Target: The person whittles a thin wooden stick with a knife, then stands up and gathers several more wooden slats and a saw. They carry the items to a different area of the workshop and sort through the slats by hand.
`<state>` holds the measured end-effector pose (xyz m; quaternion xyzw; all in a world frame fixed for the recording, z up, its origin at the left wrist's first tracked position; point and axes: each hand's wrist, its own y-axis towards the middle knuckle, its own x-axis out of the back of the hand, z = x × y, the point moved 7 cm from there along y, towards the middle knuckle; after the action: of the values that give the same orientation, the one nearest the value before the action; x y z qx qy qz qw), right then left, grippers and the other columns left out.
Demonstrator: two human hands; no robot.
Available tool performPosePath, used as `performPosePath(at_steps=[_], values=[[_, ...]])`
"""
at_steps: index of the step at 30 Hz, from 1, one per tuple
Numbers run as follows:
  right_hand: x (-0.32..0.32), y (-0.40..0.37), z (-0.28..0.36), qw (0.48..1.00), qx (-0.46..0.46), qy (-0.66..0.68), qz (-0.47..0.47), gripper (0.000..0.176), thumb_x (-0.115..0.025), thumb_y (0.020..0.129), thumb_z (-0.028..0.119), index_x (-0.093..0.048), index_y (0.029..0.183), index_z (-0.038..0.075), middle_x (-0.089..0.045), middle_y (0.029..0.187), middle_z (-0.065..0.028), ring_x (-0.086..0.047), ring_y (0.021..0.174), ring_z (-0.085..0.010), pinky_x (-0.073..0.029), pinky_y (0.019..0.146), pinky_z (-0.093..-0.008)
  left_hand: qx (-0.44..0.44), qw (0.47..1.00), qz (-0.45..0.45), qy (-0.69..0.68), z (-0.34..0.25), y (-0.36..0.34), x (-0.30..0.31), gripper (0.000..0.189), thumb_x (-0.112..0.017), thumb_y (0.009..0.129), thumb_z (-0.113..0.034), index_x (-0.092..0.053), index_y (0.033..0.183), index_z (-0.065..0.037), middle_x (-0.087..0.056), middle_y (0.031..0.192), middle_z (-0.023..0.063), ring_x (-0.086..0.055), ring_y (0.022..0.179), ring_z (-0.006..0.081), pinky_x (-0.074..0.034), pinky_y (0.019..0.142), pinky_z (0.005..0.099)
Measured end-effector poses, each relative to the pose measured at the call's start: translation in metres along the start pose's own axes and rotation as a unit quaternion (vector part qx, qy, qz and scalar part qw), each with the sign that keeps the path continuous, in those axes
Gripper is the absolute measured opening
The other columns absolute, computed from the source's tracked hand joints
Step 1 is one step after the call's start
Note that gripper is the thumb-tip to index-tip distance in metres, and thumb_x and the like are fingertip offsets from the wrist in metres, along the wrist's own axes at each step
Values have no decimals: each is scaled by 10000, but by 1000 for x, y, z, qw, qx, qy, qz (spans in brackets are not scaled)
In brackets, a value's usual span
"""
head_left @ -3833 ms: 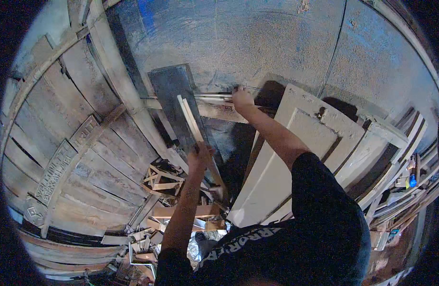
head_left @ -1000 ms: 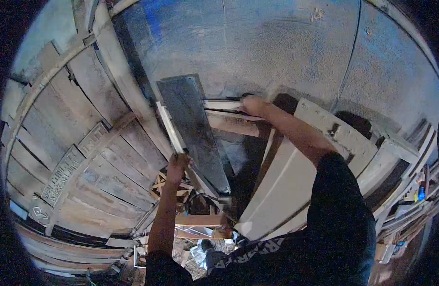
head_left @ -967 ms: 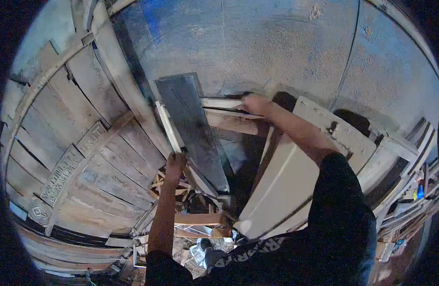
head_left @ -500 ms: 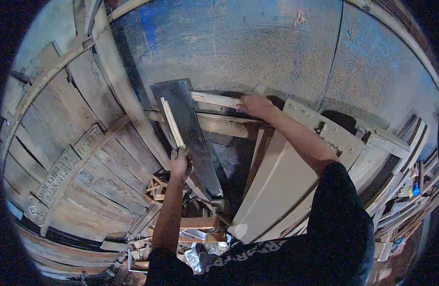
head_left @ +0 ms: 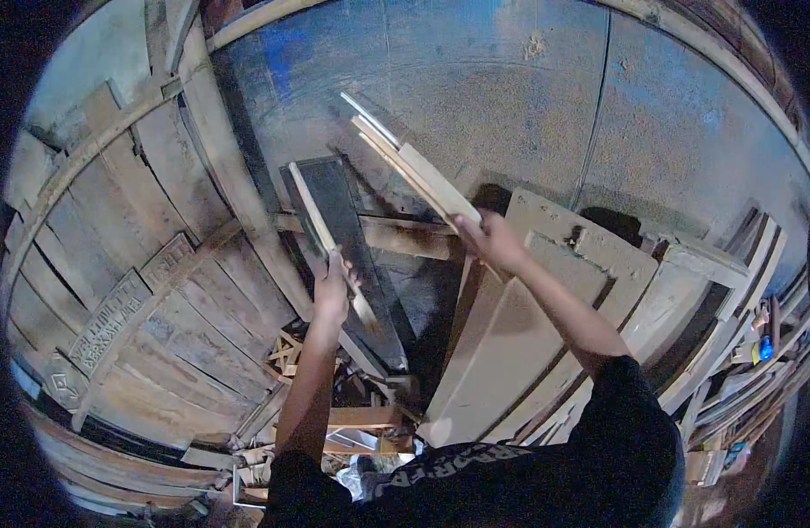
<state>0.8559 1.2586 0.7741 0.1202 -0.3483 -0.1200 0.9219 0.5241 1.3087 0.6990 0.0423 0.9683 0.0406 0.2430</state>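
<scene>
My left hand point(head_left: 333, 286) is closed around a thin pale wooden strip point(head_left: 310, 202), tilted with its upper end leaning left. Its lower end sticks out below my fingers, in front of a dark board point(head_left: 357, 255). Higher and to the right, my right hand point(head_left: 491, 239) grips a bundle of wooden strips point(head_left: 423, 176). Several lengths lie together in it, pointing up and left, their far ends staggered. The bundle is held up in front of the wall, apart from the left strip.
Large pale panels point(head_left: 502, 352) lean against the blue-grey wall point(head_left: 475, 97) on the right. Stacked planks point(head_left: 753, 400) lie farther right. A plank wall with a carved sign point(head_left: 110, 326) stands left. Wood scraps and a small wooden crate point(head_left: 286, 352) clutter the floor below.
My right hand has lifted its strips away from the horizontal rail and swung them upward. My left hand has risen slightly, and its strip now shows below the fingers.
</scene>
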Motion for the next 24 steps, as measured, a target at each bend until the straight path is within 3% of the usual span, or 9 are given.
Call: performPosePath(at_steps=[2,3,4,6,11,13,16,21,24], values=[[-19,-27,5,995,-22,91,43,580,-570,979,519,-692,897,-42,-671,724,-168,-640,558,-218,-515,545,-404,-24,999,30,-14,0,1,-21,190,-472,1065,-260,-476,1163,-97,-519,843,34,-504,679,142,-467,600,313],[-28,-41,22,977,12,203,60,484,-585,995,448,-673,1033,-26,-670,713,-111,-618,523,-167,-503,504,-367,-29,999,38,-25,-8,-11,-38,190,-473,1064,-255,-461,1152,-87,-527,858,48,-524,687,154,-492,617,333],[-27,-56,45,981,-12,176,78,455,-576,1012,397,-614,1176,-26,-659,702,-87,-617,529,-162,-505,511,-347,-49,997,64,-4,-9,-10,-47,183,-468,1064,-240,-454,1145,-77,-540,878,58,-554,708,169,-523,650,353],[-51,-58,40,979,58,187,55,442,-573,1016,379,-599,1202,-20,-667,737,-100,-636,590,-167,-515,564,-342,-26,999,37,-8,-6,-19,-60,167,-453,1066,-224,-454,1118,-65,-549,903,68,-576,724,179,-545,689,366],[-83,-68,63,975,110,193,22,411,-545,1031,371,-597,1157,-16,-639,710,-63,-602,584,-108,-462,515,-297,-52,998,26,-38,-4,-31,-72,264,-447,1062,-164,-446,1290,-31,-584,1127,104,-603,990,211,-504,906,375],[-97,-70,68,969,169,175,-52,411,-553,1024,369,-590,1163,-16,-648,735,-123,-619,634,-154,-497,596,-333,-37,998,13,-43,-1,-36,-66,391,-451,1057,-134,-387,1425,-19,-550,1300,126,-547,1173,222,-430,1023,360],[-121,-73,64,987,72,137,44,414,-563,1014,376,-584,1165,-10,-659,786,-166,-639,695,-201,-517,676,-372,-38,998,-5,-54,9,-38,-49,385,-449,1058,-138,-395,1419,-16,-540,1318,132,-549,1167,224,-433,1016,366],[-162,-74,49,988,110,100,36,398,-558,1008,379,-552,1168,14,-676,920,-257,-683,869,-426,-513,746,-460,-53,997,-34,-43,13,-44,-19,420,-482,1038,-161,-397,1420,-11,-535,1328,139,-552,1179,242,-429,1014,377],[-176,-80,48,986,130,89,48,398,-564,1004,364,-513,1173,7,-662,924,-266,-661,873,-461,-505,750,-488,-69,997,-27,-13,26,-44,2,413,-484,1023,-148,-410,1409,-20,-549,1303,145,-574,1155,249,-440,1002,387]])
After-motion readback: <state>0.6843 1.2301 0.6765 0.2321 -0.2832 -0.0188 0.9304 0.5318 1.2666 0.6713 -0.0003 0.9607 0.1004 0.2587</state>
